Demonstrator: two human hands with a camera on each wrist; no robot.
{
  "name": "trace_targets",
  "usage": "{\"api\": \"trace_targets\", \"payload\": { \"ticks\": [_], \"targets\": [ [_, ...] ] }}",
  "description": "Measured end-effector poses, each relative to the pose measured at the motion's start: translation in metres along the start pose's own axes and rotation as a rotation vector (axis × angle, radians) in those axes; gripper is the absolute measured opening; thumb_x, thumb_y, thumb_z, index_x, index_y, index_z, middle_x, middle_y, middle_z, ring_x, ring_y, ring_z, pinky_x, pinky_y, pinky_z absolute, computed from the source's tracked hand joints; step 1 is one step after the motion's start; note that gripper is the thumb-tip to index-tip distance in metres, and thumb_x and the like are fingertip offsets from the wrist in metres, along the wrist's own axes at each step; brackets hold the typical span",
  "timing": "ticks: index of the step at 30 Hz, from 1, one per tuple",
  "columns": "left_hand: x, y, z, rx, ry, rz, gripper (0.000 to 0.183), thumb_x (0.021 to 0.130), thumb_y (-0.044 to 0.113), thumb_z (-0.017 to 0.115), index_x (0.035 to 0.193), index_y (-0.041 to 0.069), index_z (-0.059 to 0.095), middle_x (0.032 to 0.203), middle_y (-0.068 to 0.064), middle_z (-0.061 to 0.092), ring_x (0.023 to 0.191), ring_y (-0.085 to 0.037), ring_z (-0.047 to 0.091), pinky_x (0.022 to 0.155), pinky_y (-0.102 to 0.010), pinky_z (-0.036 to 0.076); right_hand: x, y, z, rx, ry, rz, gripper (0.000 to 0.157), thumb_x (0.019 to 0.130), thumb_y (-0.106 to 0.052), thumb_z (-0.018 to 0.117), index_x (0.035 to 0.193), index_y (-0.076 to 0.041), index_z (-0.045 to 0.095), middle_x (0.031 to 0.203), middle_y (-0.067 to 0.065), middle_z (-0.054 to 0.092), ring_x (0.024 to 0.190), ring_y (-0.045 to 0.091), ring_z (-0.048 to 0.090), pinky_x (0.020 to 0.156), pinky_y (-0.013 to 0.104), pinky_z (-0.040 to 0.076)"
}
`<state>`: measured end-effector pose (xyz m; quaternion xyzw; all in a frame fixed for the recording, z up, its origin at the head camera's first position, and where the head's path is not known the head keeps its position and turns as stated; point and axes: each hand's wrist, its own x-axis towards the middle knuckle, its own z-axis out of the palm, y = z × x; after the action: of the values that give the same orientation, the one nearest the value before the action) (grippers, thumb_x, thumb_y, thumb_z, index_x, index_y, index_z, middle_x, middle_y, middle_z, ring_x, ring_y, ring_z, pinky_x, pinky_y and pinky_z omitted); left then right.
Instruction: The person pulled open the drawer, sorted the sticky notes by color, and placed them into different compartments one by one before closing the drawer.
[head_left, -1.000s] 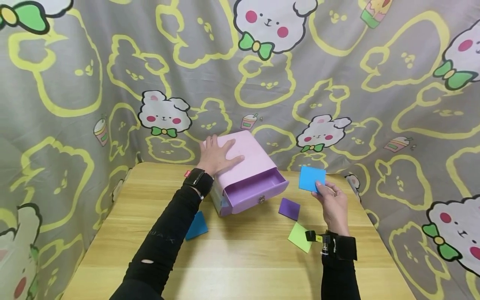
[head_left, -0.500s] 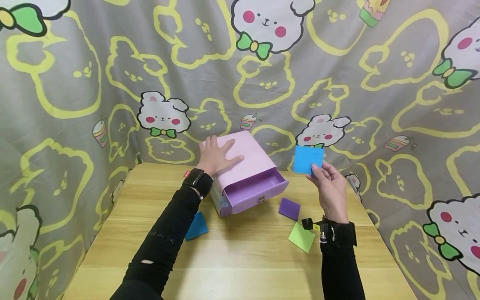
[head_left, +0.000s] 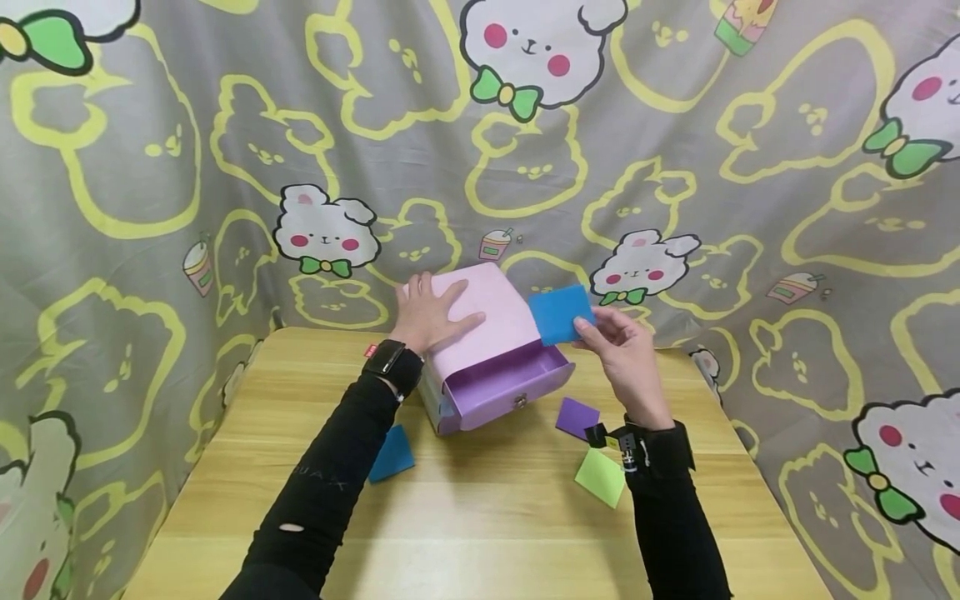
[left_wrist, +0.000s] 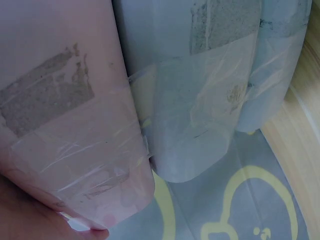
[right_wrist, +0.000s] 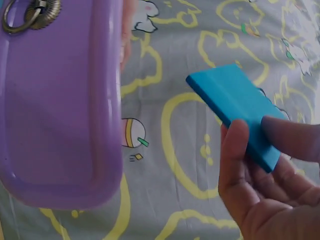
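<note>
My right hand (head_left: 628,357) pinches a blue sticky note pad (head_left: 558,313) between thumb and fingers. In the head view the pad overlaps the right edge of the pink-topped drawer box (head_left: 498,321). Its purple drawer (head_left: 517,402), with a metal ring pull, is pulled partway out; the part of its inside that shows is bare. The right wrist view shows the pad apart from the drawer front (right_wrist: 57,115). My left hand (head_left: 429,317) rests on the box top with fingers spread. Tape and grey residue mark the box's stacked sides (left_wrist: 190,110) in the left wrist view.
On the wooden table (head_left: 480,533), a purple pad (head_left: 577,417) and a light green pad (head_left: 600,477) lie right of the box. Another blue pad (head_left: 392,455) lies at its left, partly behind the left forearm. A patterned curtain (head_left: 420,167) hangs close behind the box.
My right hand has raised the blue pad, then carried it left to the box's right edge. The left hand stays on the box top, and the drawer stays pulled out.
</note>
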<state>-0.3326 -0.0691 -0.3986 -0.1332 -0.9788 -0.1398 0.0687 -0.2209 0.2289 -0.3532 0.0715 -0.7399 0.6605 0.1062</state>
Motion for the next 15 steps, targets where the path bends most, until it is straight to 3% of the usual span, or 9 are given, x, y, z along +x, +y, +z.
{"api": "trace_targets", "payload": {
  "ticks": [4,11,15],
  "targets": [
    [0.0,0.0,0.0,-0.002,0.001,0.007,0.085,0.087,0.083,0.041,0.158,0.038,0.032,0.16,-0.03,0.027,0.149,-0.046,0.023,0.117,-0.071,0.019,0.002,0.002,0.009,-0.109,-0.055,-0.06,0.037,0.095,-0.021,0.073,0.123,0.001,0.068,0.099,-0.005,0.077,0.086,0.011,0.075,0.078,0.026,0.063],
    [-0.001,0.0,-0.001,-0.003,-0.002,0.001,0.085,0.087,0.083,0.04,0.158,0.038,0.031,0.16,-0.028,0.027,0.149,-0.045,0.022,0.118,-0.071,0.018,0.009,0.009,0.022,-0.232,-0.179,-0.211,0.027,0.094,-0.013,0.072,0.118,-0.001,0.073,0.112,0.021,0.076,0.093,0.002,0.073,0.084,0.021,0.061],
    [-0.003,0.0,-0.001,0.002,0.007,-0.003,0.084,0.087,0.083,0.041,0.158,0.038,0.032,0.159,-0.028,0.028,0.148,-0.045,0.024,0.117,-0.07,0.019,0.01,0.014,0.026,-0.298,-0.273,-0.276,0.022,0.093,-0.007,0.072,0.114,-0.001,0.075,0.11,0.02,0.076,0.09,0.002,0.073,0.082,0.016,0.059]
  ]
}}
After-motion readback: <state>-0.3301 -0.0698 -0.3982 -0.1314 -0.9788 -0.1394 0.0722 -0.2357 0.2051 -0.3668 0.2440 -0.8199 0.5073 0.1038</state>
